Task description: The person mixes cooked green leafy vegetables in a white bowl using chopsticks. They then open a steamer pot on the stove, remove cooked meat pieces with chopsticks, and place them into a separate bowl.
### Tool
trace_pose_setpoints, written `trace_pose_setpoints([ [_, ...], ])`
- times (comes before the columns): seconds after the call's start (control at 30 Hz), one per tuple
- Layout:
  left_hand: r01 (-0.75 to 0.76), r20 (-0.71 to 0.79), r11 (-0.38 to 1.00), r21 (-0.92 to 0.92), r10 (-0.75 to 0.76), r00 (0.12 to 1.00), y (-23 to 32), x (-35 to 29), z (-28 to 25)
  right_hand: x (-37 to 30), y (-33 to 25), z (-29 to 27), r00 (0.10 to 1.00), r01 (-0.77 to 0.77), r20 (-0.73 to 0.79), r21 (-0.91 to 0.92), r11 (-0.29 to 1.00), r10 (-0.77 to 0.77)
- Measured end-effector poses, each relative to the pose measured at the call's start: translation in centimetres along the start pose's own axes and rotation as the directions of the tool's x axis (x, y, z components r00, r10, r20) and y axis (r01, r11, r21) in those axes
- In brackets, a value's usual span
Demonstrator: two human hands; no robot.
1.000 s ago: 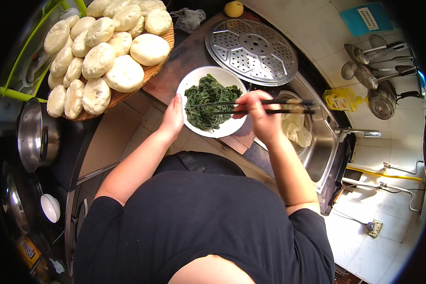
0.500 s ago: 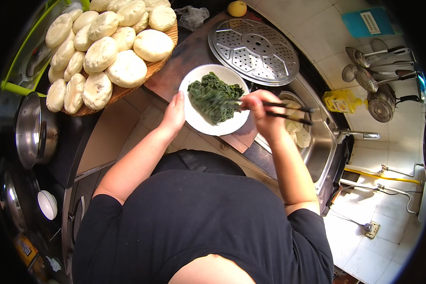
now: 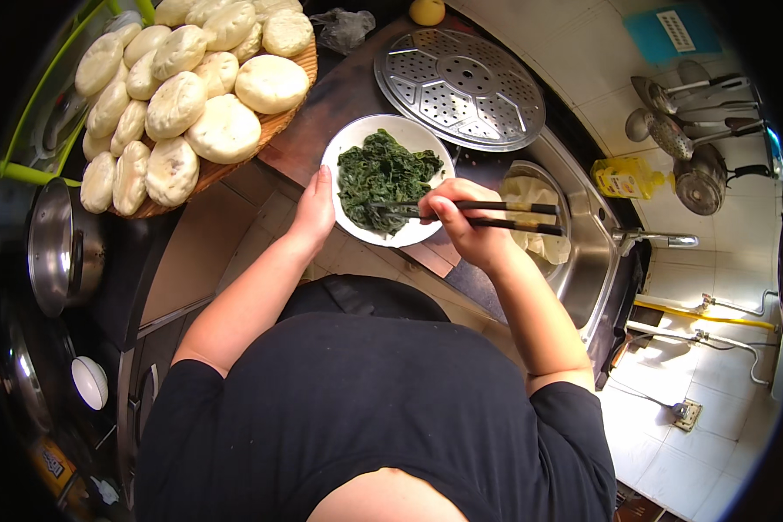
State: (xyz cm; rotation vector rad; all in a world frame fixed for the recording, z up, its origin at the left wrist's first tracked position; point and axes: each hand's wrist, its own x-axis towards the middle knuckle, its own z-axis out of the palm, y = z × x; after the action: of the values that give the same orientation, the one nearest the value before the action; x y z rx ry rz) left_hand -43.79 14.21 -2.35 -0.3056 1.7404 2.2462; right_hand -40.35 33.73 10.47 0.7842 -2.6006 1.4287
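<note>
A white bowl [image 3: 346, 139] of dark green cooked leafy greens [image 3: 383, 174] is held in front of me. My left hand [image 3: 316, 211] grips its left side, thumb up along the rim. Dark chopsticks [image 3: 522, 208] are clasped in my right hand [image 3: 471, 224], at the bowl's lower right edge. Their tips reach into the lower part of the greens, and their back ends stick out to the right.
Pale round flatbreads [image 3: 181, 104] are heaped on a woven tray [image 3: 303, 78] at the upper left. A perforated steamer rack [image 3: 461, 78] lies beyond the bowl. On the right are a sink [image 3: 593, 252] and hanging ladles [image 3: 670, 130]; a steel pot [image 3: 52, 252] stands at left.
My right hand has moved left and slightly down with the chopsticks, which now lie more level. The greens, blurred before, show sharply. My left hand keeps its grip on the bowl.
</note>
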Motion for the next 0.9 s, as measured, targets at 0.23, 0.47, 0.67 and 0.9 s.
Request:
trace_pose_setpoints([
  [0.23,0.001,0.0,1.0,0.016,-0.001,1.0,0.5,-0.2,0.2,1.0,1.2,-3.0,0.813,-0.163,-0.447,0.44,0.883,0.373],
  [0.47,0.01,-0.034,0.996,0.085,-0.007,0.999,1.5,-0.6,0.7,2.0,6.1,-0.5,0.741,-0.351,-0.301,0.589,0.728,0.6],
  [0.67,0.026,-0.006,0.998,0.054,-0.026,1.0,1.1,-0.6,0.4,-0.6,1.6,-0.4,0.914,-0.168,-0.253,0.474,0.864,0.317],
  [0.9,0.011,-0.028,0.997,0.081,-0.009,1.0,1.0,-0.1,0.6,-0.4,0.8,-0.2,0.993,0.086,-0.077,-0.11,0.99,-0.095],
])
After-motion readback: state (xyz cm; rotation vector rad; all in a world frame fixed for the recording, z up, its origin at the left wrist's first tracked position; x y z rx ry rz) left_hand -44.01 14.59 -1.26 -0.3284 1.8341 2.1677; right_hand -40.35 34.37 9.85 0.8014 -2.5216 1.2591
